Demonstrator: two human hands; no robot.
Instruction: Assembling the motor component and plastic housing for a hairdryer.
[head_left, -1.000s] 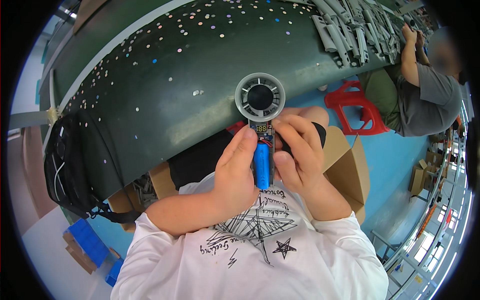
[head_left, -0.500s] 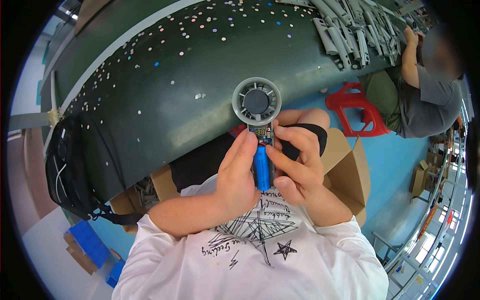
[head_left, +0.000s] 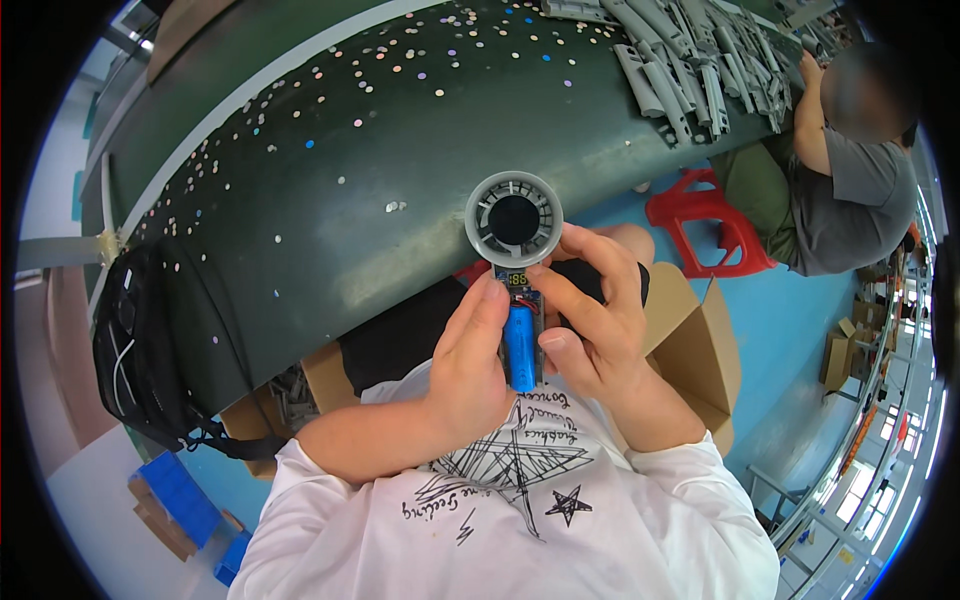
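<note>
While the left hand point(head_left: 468, 350) grips the opened grey fan point(head_left: 514, 220) by the near edge of the bench point(head_left: 330, 250) and the right hand point(head_left: 600, 325) lightly grasps its right side, a careless nudge could, I'd say, tug the red wires point(head_left: 524, 299) loose.

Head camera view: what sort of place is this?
Probably an assembly workshop: an opened grey round fan shows its blue cylindrical battery, and long grey plastic-looking casings lie heaped on the dark green table.
</note>
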